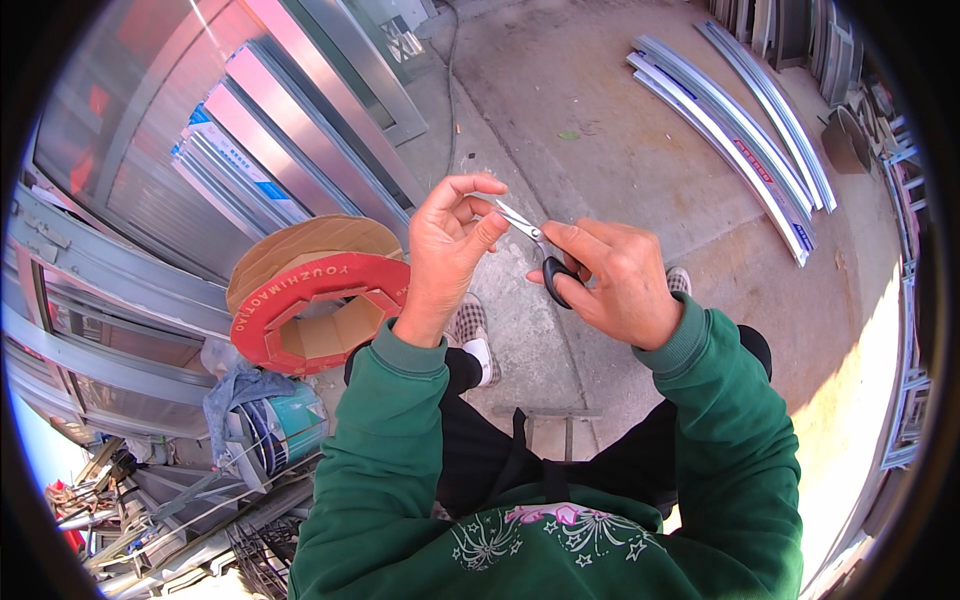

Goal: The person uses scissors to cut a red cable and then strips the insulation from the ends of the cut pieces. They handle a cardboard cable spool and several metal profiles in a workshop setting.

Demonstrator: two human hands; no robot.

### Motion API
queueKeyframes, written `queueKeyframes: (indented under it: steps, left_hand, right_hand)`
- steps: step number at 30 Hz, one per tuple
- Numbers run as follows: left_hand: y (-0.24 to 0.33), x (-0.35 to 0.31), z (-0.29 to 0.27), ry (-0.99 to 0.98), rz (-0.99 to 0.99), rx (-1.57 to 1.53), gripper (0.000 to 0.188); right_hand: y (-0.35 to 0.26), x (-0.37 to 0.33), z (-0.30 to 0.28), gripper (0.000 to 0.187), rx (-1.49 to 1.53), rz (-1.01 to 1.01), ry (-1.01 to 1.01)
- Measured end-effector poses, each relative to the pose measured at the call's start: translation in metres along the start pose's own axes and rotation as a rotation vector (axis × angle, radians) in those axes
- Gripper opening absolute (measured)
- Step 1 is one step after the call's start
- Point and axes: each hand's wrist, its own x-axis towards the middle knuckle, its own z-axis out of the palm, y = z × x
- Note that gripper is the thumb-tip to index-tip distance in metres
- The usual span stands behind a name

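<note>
My right hand [620, 275] grips a pair of scissors [556, 281] with black handles and bright metal blades. The blades are slightly parted, and their tips point up and left toward my left hand [450, 245]. That hand is raised with its fingers loosely curled. A gap shows between its index finger and thumb, and nothing can be seen in it. The blade tips lie close by the thumb tip; whether they touch it I cannot tell.
A large cardboard reel [320, 300] with a red face stands at my left. Long metal profiles [290, 130] lean behind it, and more profiles [730, 150] lie on the concrete floor [590, 120] at the far right. A teal bucket-like container [297, 420] stands at the lower left.
</note>
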Motion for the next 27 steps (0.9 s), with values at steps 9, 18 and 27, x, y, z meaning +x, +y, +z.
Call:
queueKeyframes:
  steps: [9, 18, 27]
  left_hand:
    - [0.0000, -0.0003, 0.0005, 0.004, -0.004, -0.003, 0.037]
    - [0.0009, 0.0003, 0.0005, -0.003, -0.013, -0.013, 0.038]
    - [-0.0009, 0.0004, 0.0002, 0.001, -0.009, -0.004, 0.039]
  right_hand:
    - [0.0004, -0.0002, 0.0004, 0.035, -0.042, -0.020, 0.003]
    - [0.0004, 0.0009, 0.0009, 0.037, -0.046, -0.043, 0.029]
    - [0.0001, 0.0012, 0.0015, 0.038, -0.028, -0.035, 0.021]
